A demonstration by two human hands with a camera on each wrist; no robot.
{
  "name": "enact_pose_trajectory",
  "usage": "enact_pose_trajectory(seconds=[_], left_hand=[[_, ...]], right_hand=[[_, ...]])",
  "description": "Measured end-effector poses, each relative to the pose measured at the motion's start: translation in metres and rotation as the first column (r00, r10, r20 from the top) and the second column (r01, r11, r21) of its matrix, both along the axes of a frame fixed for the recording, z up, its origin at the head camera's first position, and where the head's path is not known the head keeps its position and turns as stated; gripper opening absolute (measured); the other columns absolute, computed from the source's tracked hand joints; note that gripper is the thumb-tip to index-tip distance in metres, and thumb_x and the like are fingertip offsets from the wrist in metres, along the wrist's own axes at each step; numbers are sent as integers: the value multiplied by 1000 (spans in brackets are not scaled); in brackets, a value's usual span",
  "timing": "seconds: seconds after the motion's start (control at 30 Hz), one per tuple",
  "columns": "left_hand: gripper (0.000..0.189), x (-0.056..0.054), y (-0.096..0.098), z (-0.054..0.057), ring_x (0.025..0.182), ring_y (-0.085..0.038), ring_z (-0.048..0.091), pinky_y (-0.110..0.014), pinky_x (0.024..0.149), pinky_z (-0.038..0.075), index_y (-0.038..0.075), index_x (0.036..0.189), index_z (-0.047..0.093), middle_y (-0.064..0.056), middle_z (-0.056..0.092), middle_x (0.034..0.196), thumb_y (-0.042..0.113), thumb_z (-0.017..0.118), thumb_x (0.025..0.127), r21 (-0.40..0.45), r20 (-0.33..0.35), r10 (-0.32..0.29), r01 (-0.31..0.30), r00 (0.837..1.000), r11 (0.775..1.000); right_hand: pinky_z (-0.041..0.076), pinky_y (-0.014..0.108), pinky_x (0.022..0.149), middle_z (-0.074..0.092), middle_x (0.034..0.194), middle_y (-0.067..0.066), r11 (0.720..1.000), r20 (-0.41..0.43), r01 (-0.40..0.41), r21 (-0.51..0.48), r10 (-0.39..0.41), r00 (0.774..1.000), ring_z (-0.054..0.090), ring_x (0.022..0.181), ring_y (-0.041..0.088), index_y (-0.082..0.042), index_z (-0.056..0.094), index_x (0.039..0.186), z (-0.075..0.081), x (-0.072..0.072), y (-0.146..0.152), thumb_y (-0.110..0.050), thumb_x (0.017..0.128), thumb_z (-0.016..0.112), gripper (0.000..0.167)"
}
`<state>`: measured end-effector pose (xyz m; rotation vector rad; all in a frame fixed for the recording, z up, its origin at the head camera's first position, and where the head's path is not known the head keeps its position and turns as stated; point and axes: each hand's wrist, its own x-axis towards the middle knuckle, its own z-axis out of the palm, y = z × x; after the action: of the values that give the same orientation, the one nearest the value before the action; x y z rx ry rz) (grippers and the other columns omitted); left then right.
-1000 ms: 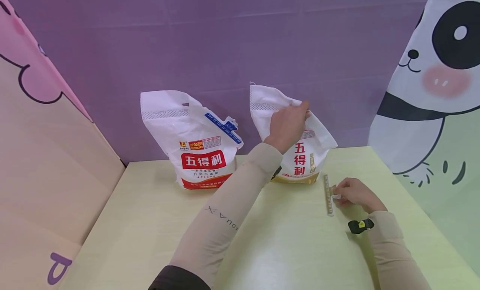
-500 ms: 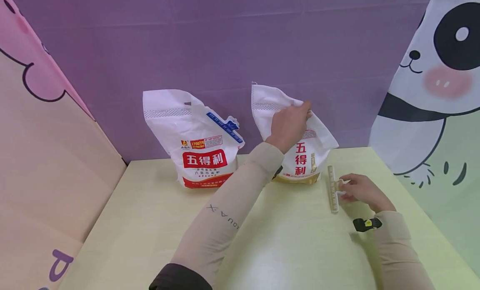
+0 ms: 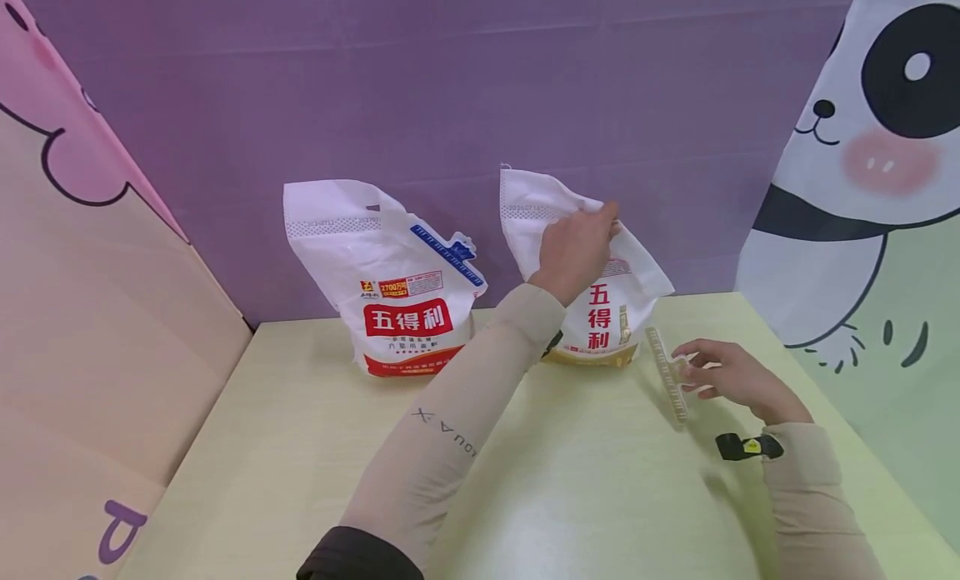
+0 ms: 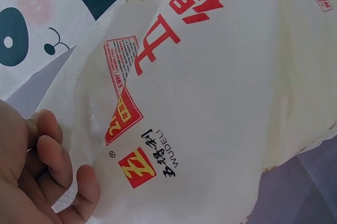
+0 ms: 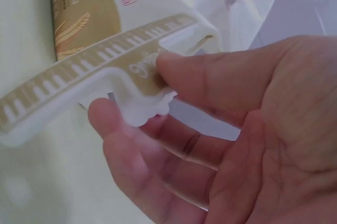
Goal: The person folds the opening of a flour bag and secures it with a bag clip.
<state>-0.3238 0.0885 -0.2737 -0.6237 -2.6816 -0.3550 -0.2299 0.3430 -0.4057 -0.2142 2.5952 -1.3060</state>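
Observation:
My left hand (image 3: 576, 251) grips the upper right side of a white flour bag (image 3: 600, 313) with red lettering, whose top leans to the left. In the left wrist view the curled fingers (image 4: 58, 168) lie along the creased edge of that bag. My right hand (image 3: 738, 378) pinches a long bag clip (image 5: 100, 58), gold and white with a piano-key pattern. The right wrist view shows the thumb on its scalloped tab and the fingers behind. Held tilted, the clip hangs just right of the bag's base.
Another white flour bag (image 3: 408, 320) with a red label stands to the left, folded at its upper right under a blue clip (image 3: 448, 253). Both bags stand on a pale table (image 3: 300, 455) before a purple backdrop (image 3: 420, 80). A panda-printed cloth (image 3: 817, 263) borders the right side.
My right hand has moved slightly right and up with the clip, which now slants, its lower end pointing right. My left hand keeps its grip on the bag without moving.

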Motion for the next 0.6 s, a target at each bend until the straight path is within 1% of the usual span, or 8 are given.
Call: enact_pose_trajectory(seconds=[0.1, 0.17, 0.3, 0.37, 0.43, 0.53, 0.6], left_hand=[[18, 0, 0, 0, 81, -17, 66, -35, 69, 52, 24, 115, 56, 4, 73, 97, 39, 48, 108, -3, -5, -1, 1, 1000, 1000], [18, 0, 0, 0, 82, -17, 66, -35, 69, 52, 25, 114, 57, 4, 73, 98, 39, 49, 107, -3, -6, 0, 0, 1000, 1000], [18, 0, -1, 0, 83, -17, 67, -36, 70, 53, 25, 115, 57, 4, 74, 100, 39, 49, 107, -9, -5, 2, -2, 1000, 1000], [18, 0, -1, 0, 83, -17, 67, -36, 70, 53, 25, 115, 57, 4, 74, 100, 39, 49, 107, -13, -4, 2, -2, 1000, 1000], [18, 0, -1, 0, 82, -17, 67, -35, 69, 53, 25, 116, 57, 4, 74, 100, 38, 49, 107, -16, -4, 0, 0, 1000, 1000], [17, 0, -1, -1, 81, -16, 66, -34, 69, 52, 25, 116, 57, 4, 73, 99, 38, 49, 107, -16, -6, -4, 4, 1000, 1000], [17, 0, -2, -1, 80, -16, 65, -34, 68, 52, 25, 116, 57, 5, 73, 99, 38, 50, 107, -13, -10, -5, 5, 1000, 1000]], right_hand=[[60, 32, 79, 57, 108, 18, 1000, -52, 6, 5, -6, 999, 69, 94, 16, 2, 57, 134, 6, 3, 1, -11, 100, 62, 36], [60, 31, 78, 59, 109, 19, 1000, -99, 14, 4, -14, 995, 70, 91, 11, 2, 57, 133, 10, 5, 2, -10, 100, 62, 36], [61, 29, 76, 64, 108, 19, 999, -206, 43, 6, -41, 978, 72, 88, 2, 7, 54, 137, 15, 4, 2, -10, 102, 61, 39], [61, 29, 76, 67, 107, 14, 996, -254, 90, 25, -81, 964, 71, 84, -2, 7, 55, 136, 18, 3, 1, -11, 102, 62, 39], [59, 30, 74, 69, 107, 11, 987, -289, 150, 49, -130, 948, 69, 80, -4, 6, 57, 134, 22, 3, -1, -12, 103, 62, 37], [53, 33, 76, 70, 111, 13, 967, -330, 242, 73, -206, 921, 67, 79, -3, 3, 61, 131, 30, 1, -7, -15, 102, 64, 34], [50, 34, 78, 70, 115, 17, 953, -353, 289, 86, -242, 904, 67, 83, 0, 1, 62, 130, 35, 1, -12, -17, 101, 65, 34]])
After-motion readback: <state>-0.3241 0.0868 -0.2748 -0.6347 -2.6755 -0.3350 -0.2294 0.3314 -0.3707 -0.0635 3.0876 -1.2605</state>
